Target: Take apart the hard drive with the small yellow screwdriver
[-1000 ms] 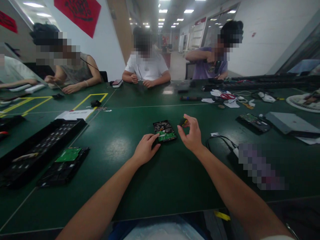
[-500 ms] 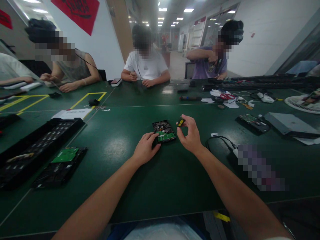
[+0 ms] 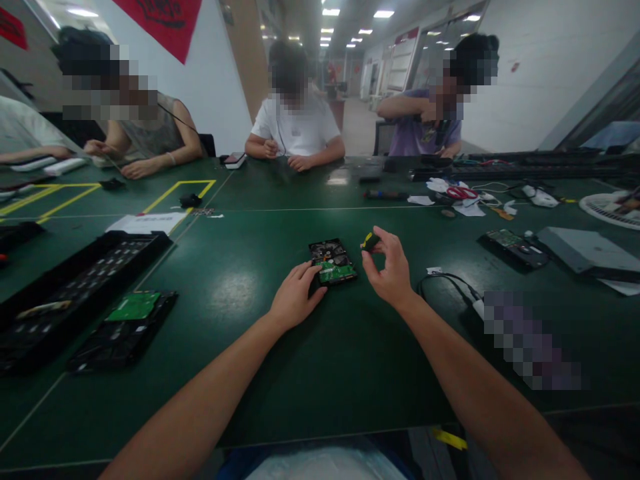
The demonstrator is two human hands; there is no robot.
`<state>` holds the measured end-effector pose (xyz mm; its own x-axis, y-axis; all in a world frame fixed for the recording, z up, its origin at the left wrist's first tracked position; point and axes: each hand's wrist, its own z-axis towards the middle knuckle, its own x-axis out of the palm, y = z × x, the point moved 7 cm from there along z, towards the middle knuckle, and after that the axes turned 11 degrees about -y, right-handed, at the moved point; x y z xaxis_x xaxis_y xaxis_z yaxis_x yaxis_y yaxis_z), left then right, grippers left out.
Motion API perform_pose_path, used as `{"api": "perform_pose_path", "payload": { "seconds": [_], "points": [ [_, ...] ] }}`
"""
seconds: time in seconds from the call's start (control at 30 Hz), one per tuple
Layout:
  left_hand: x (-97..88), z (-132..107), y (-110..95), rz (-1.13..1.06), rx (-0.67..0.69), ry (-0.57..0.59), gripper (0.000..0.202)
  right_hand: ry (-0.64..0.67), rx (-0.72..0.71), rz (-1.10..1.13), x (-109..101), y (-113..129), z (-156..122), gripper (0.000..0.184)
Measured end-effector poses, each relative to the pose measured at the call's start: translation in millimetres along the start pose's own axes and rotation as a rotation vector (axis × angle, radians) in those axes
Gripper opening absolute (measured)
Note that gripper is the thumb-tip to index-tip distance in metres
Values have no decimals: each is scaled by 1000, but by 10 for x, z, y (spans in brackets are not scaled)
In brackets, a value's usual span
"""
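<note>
A hard drive (image 3: 334, 252) with a green circuit board on its near part lies on the green table in front of me. My left hand (image 3: 296, 295) holds it at its near left corner, fingers on the board's edge and thumb along the near side. Just right of the drive, my right hand (image 3: 391, 272) is raised, pinching a small black-and-yellow object (image 3: 369, 241) between thumb and fingertips. That object is apart from the drive, and its exact kind is unclear.
At left lie another drive (image 3: 125, 327) with a green board and a long black tray (image 3: 85, 293). To the right are a third drive (image 3: 515, 249), a grey metal box (image 3: 587, 250) and a black cable (image 3: 450, 275). Several people sit across the table (image 3: 240, 373).
The black-and-yellow object has turned in my right fingers, its yellow part now facing differently. The view has shifted slightly; my left hand stays on the hard drive.
</note>
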<state>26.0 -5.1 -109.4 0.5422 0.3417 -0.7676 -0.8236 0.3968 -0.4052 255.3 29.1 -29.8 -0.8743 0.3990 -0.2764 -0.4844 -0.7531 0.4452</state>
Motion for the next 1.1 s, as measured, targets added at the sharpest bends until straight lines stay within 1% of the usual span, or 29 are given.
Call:
{"api": "perform_pose_path", "payload": {
  "seconds": [0.17, 0.3, 0.5, 0.83, 1.0, 1.1],
  "points": [
    [-3, 0, -10, 7, -2, 3, 52, -23, 5, -9, -4, -60, -12, 62],
    [7, 3, -2, -2, 0, -1, 52, -40, 12, -19, -20, -100, -18, 64],
    [2, 13, 8, -5, -16, -5, 50, 9, 19, -5, 19, -77, -24, 63],
    [24, -4, 24, -6, -5, 2, 53, -39, -24, -60, -43, -61, 1, 63],
    [22, -8, 25, -14, -3, -1, 53, -14, -30, -36, -22, -17, 0, 65],
    [13, -10, 21, -19, -1, -6, 53, 1, -10, -20, -2, -31, -10, 66]
  ]
}}
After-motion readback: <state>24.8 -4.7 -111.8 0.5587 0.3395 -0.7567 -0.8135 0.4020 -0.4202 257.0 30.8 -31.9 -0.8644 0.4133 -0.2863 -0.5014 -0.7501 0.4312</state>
